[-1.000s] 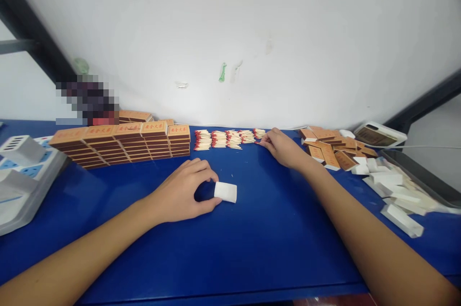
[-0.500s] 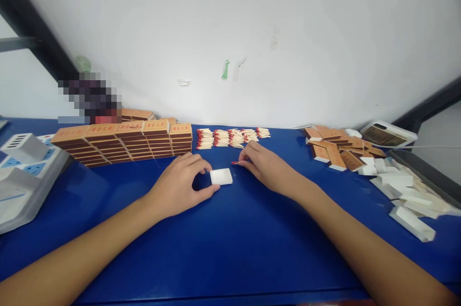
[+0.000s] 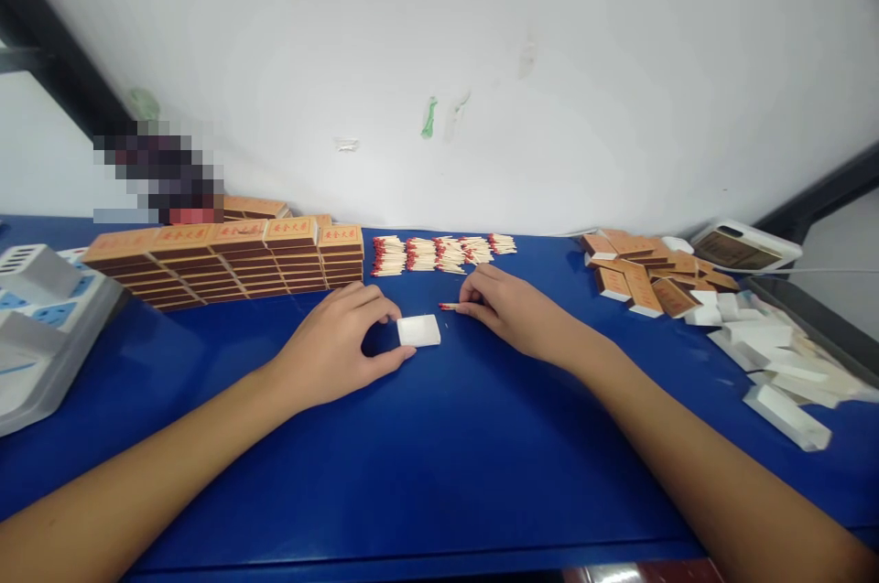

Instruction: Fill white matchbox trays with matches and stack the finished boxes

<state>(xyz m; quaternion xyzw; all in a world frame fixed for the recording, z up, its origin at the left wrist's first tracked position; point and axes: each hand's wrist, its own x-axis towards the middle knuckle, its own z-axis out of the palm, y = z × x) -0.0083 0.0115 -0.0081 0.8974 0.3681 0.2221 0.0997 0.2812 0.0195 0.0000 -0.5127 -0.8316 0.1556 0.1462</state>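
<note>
My left hand (image 3: 347, 336) grips a small white matchbox tray (image 3: 419, 330) by its left end, thumb at the near side and fingers at the far side. The tray rests on the blue tabletop (image 3: 412, 473). To its right, my right hand (image 3: 504, 307) is closed in a pinch on matches (image 3: 448, 306), whose red heads point left toward the tray. How many it holds I cannot tell. Behind the hands, loose matches (image 3: 421, 254) lie in several small piles, mostly with red heads to the left.
Filled-looking matchboxes (image 3: 226, 261) are stacked in a long row at the left. A power strip (image 3: 61, 327) with plugs stands beyond them. At the right lie orange matchbox sleeves (image 3: 638, 286), white trays (image 3: 769, 354) and a phone-like cased object (image 3: 745, 246). A white wall (image 3: 549, 107) closes the back.
The view has shifted slightly. My right hand has drawn back a little, and more of the pinched matches shows. My left hand keeps its hold on the tray.
</note>
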